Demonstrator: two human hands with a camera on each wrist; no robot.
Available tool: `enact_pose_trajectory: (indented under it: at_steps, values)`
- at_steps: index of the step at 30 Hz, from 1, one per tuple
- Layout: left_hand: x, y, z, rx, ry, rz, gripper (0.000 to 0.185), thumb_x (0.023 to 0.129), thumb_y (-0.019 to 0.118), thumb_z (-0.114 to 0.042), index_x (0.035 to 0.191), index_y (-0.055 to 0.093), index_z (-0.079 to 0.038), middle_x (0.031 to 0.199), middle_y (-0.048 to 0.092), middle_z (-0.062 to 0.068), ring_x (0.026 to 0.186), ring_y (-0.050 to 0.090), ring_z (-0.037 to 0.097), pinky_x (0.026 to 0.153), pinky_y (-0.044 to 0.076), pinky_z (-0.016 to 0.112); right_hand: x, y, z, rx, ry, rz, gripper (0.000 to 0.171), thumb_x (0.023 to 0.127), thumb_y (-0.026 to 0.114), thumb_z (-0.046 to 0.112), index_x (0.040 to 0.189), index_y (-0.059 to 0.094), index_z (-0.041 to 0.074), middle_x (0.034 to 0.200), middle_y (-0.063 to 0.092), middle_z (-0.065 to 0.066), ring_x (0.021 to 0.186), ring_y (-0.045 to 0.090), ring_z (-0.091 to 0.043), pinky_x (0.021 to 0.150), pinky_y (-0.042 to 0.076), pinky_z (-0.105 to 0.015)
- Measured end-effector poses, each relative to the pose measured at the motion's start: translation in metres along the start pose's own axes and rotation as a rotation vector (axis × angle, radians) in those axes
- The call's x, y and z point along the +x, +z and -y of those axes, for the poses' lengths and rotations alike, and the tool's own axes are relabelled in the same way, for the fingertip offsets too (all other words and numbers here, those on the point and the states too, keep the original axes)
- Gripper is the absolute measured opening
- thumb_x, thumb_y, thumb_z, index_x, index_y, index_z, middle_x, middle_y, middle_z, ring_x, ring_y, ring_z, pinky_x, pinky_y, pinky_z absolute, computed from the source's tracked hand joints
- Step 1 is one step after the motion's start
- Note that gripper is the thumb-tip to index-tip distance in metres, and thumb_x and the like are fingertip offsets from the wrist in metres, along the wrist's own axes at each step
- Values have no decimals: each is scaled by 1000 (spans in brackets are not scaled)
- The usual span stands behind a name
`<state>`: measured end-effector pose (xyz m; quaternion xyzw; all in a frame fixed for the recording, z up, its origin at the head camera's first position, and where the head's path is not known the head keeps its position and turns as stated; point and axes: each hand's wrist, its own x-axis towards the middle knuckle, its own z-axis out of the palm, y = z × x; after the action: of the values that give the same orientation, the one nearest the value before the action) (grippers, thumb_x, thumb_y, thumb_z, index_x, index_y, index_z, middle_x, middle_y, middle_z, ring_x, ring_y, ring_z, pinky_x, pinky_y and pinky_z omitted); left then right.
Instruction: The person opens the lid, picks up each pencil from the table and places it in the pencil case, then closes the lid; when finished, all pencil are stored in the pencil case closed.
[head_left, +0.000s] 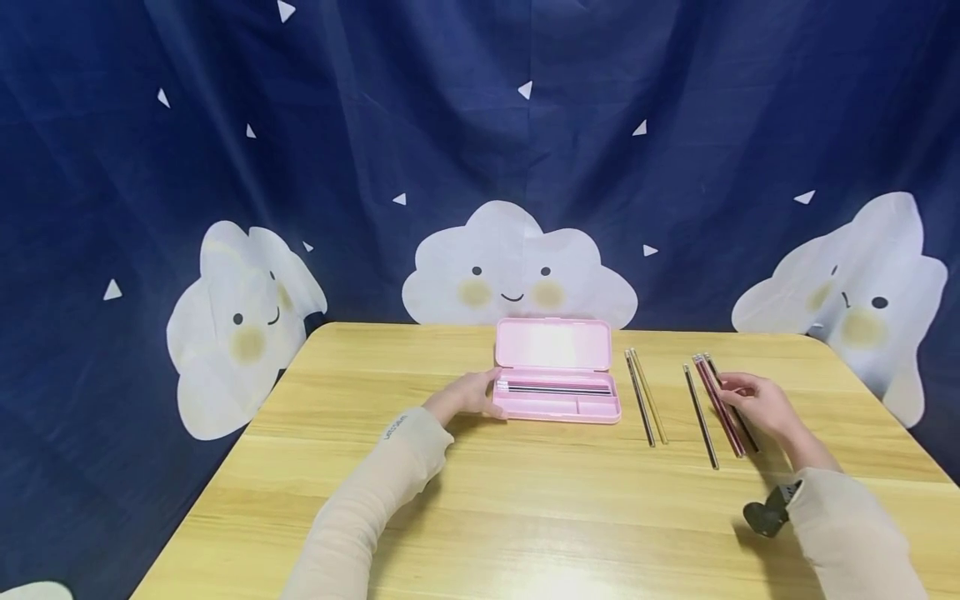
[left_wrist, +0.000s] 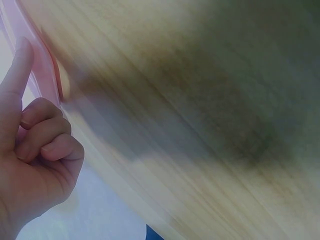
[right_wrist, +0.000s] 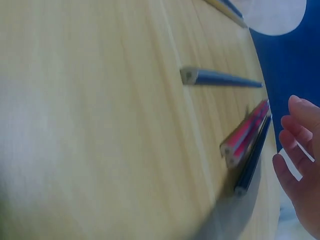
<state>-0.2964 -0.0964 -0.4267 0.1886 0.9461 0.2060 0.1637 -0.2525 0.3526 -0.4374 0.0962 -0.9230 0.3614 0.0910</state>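
Here's the right hand (head_left: 761, 407), fingers loosely bent and parted, gripping nothing, right over the rightmost dark pencil (right_wrist: 255, 155); contact, I can't tell. Best, I'd judge, to pinch it mid-length and lift straight up, sparing the two red pencils (right_wrist: 245, 129) just left. Over on the left, the left hand (head_left: 474, 394) has thumb and curled fingers about the left end of the pink pencil case (head_left: 540, 406), lid up, at the table's (head_left: 525, 508) far middle; a light, steady hold should do.

The count! One case; six loose pencils: two red, one yellow pencil (head_left: 648, 396), three dark, including the middle dark pencil (head_left: 701, 417) and the leftmost dark pencil (head_left: 640, 398). Pencils inside (head_left: 558, 389)? More than one, too tight to number.
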Motion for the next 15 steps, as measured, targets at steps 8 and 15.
enact_pose_trajectory:
  at_steps: [8,15]
  values:
    - [-1,-1,-1,14,-14,4,94,71,76,-37,144,25,-8,140,38,18,129,36,30,108,27,38,-6,-6,-9,-104,37,110,41,86,57,5,116,45,-21,90,58,-30,81,58,-38,69,49,-35]
    - [-1,-1,-1,4,-16,6,94,71,77,-36,144,25,-8,140,38,17,129,36,30,108,27,38,-5,-8,-11,-176,46,171,41,82,61,3,108,46,-25,82,60,-29,79,57,-42,74,45,-55]
